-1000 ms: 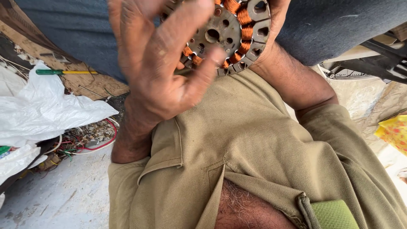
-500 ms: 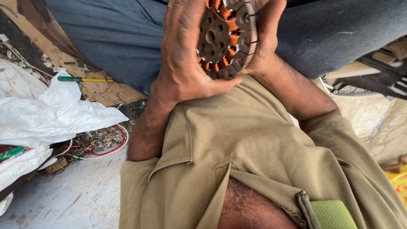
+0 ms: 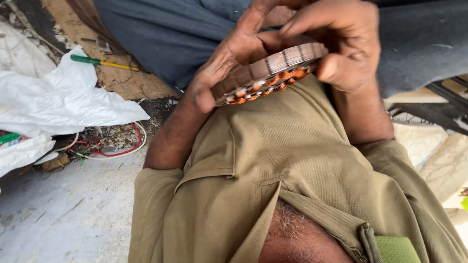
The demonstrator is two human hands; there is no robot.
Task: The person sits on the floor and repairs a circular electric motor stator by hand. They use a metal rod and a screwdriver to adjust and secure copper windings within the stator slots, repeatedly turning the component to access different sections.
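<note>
A khaki shirt (image 3: 292,160) fills most of the head view, seen from above with its collar open at the lower edge. Beyond it, dark blue-grey trousers (image 3: 170,34) stretch across the top of the frame. The pale, dusty floor (image 3: 63,214) is seen at lower left, and on it, to the left, a crumpled white plastic sheet (image 3: 63,102) is spread. Just below the sheet's edge a tangle of red, white and green wires (image 3: 109,143) is lying among debris. Further up, a screwdriver (image 3: 100,62) with a green and yellow handle is laid on a brown board (image 3: 122,80), well apart from the hands.

A round motor stator (image 3: 273,73), a disc of stacked metal plates with copper-orange windings along its lower face, is held up in front of the chest, tilted so that its grooved rim is turned toward the camera. It is gripped between both hands: the left hand (image 3: 229,63) is closed on its left rim with the thumb pressed along the edge, and the right hand (image 3: 336,41) is curled over its top and right rim, fingers bent down against the metal.
</note>
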